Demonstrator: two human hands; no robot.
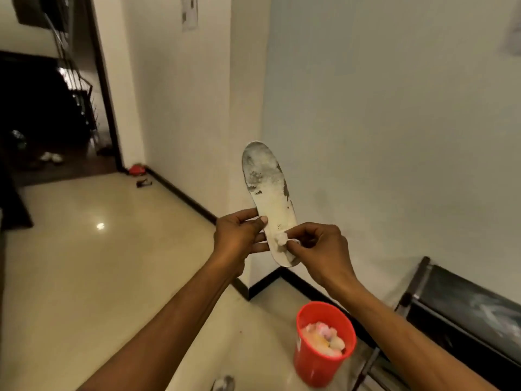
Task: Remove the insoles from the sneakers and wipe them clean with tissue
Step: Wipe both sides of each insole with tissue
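— What is raised before the pale wall [394, 136]?
— A flat, elongated white insole [269, 193], toe up, forepart mottled with grey grime. Fingers of the left hand [236, 238] pinch its edge near the heel; those of the right hand [318, 249] pinch a crumpled tissue wad [282, 240] against it, above a red plastic bin [320, 362].

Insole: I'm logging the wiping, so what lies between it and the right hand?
A small white tissue wad, pinched by the right hand against the insole, shows in the head view.
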